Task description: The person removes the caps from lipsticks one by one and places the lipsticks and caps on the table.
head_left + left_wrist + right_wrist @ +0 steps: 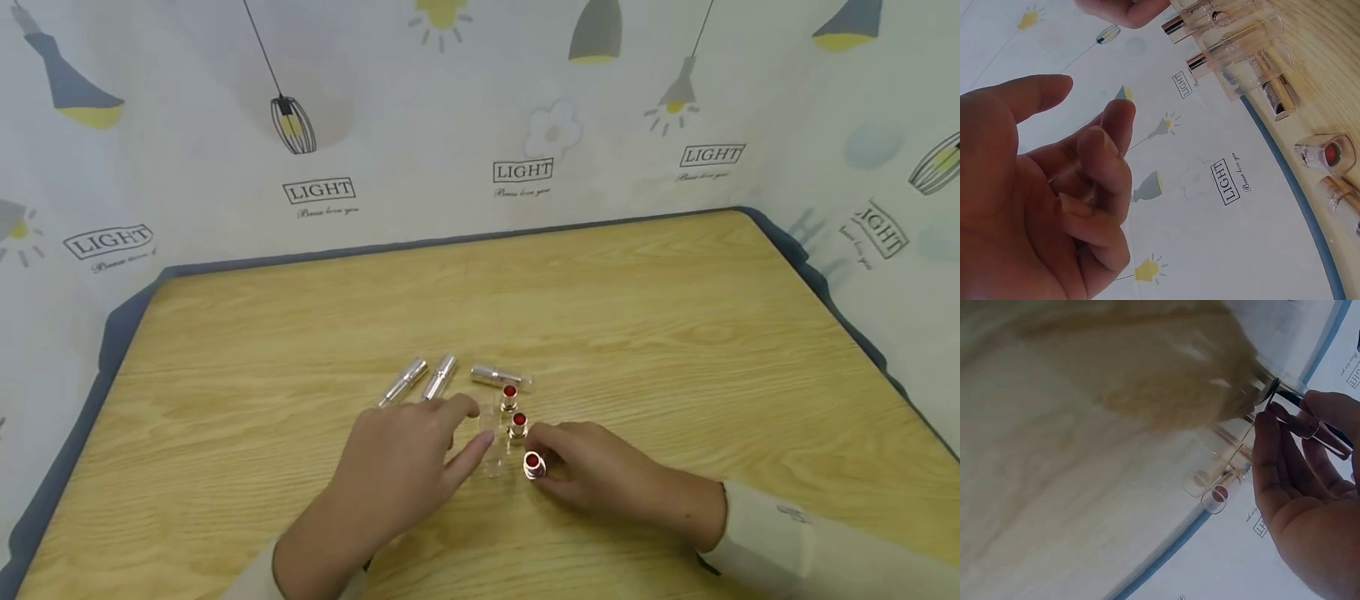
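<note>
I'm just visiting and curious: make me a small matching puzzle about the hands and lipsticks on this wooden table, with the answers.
Things:
1. right hand
2. left hand
3. silver caps
4. middle lipstick

States:
a. lying flat side by side on the table
b. holds nothing, fingers loosely spread
c. stands upright, red tip showing
d. grips the nearest lipstick

Pairs: 1-d, 2-b, 3-a, 4-c

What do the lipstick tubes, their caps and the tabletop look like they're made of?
Lipstick by the right hand: shiny gold, metal or metallised plastic, judging by its bright glints, with a red waxy core.
Lying caps: mirror-silver sleeves, apparently under clear plastic; the left wrist view shows transparent shells.
Table: pale wood grain, smooth matt, possibly laminate.
</note>
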`<state>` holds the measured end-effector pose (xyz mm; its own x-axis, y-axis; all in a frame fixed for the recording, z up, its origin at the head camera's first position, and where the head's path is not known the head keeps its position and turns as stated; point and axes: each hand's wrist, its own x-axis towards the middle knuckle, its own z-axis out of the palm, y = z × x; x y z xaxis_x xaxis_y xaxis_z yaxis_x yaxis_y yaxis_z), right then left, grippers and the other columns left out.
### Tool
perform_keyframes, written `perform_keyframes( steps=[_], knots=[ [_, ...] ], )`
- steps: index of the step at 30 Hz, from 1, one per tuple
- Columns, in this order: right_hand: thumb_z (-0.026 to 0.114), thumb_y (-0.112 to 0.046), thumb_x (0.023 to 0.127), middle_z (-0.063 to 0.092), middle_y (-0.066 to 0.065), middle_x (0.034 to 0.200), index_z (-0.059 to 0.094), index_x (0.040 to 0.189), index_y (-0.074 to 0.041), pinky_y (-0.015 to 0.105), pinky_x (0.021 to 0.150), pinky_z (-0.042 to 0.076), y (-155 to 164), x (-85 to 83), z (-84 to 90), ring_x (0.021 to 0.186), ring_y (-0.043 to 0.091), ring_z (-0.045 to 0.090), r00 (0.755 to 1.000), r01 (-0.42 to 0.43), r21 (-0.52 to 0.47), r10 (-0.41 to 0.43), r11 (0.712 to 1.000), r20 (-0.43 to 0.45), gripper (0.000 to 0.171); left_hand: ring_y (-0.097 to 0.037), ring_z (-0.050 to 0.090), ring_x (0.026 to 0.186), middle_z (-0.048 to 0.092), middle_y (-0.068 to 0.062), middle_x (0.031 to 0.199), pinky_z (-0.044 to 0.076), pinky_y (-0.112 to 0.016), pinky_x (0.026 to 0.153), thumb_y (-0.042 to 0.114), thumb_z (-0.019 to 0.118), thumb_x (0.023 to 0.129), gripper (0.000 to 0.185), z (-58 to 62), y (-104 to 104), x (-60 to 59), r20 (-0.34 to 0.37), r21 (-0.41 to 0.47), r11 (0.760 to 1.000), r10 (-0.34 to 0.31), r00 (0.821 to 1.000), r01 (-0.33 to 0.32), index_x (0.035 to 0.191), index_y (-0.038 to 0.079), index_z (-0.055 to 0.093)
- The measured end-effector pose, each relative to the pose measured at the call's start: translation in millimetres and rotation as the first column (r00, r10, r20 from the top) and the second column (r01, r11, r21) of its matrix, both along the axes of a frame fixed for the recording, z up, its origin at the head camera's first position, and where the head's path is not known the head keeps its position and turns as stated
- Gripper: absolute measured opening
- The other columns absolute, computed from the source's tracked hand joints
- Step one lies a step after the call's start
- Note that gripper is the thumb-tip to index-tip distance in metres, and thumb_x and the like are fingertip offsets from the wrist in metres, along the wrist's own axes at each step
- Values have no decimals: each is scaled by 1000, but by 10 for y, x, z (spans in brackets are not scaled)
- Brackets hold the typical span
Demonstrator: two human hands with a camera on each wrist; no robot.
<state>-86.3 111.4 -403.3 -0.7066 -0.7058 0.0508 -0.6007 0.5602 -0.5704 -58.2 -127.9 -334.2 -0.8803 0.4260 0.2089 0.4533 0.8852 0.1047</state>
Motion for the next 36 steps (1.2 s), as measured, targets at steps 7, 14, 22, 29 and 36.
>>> perform_keyframes(
  steps=[7,14,22,29,36],
  knots=[
    [79,-16,85,60,-14,71,60,99,-19,17,57,44,-29,-15,-37,62,-4,51,999,39,-15,-39,999,28,23,2,52,53,62,16,64,30,-19,43,52,65,92,31,-23,-6,17,-1,-20,1000,-14,1000,14,106,24,71],
    [78,-17,87,65,-13,78,59,103,-19,16,48,36,-25,-44,-31,53,-8,40,996,68,-7,-68,998,62,24,1,47,50,61,15,64,30,-20,44,52,63,93,33,-18,4,0,-8,-42,999,-21,1000,21,107,24,71],
    [79,-19,87,74,-6,92,54,99,-20,18,60,46,-56,-70,-2,69,-3,58,995,93,0,-93,996,46,28,-2,45,49,62,14,65,32,-22,44,52,63,93,32,-13,11,-26,-17,-54,998,-35,999,34,105,24,72],
    [80,-18,85,69,-8,79,51,99,-21,18,49,41,-36,-60,24,54,-4,47,989,94,30,-96,995,112,32,-3,45,47,67,13,67,31,-22,43,52,62,94,30,-18,13,-19,-7,-56,998,-27,1000,27,99,25,72],
    [74,-11,88,60,-8,73,53,99,-15,19,49,43,126,-160,227,53,-2,45,990,99,79,-106,992,90,25,-2,46,47,68,13,67,31,-22,42,51,64,93,29,-22,6,-11,16,-44,999,-17,1000,17,96,23,72]
  ],
)
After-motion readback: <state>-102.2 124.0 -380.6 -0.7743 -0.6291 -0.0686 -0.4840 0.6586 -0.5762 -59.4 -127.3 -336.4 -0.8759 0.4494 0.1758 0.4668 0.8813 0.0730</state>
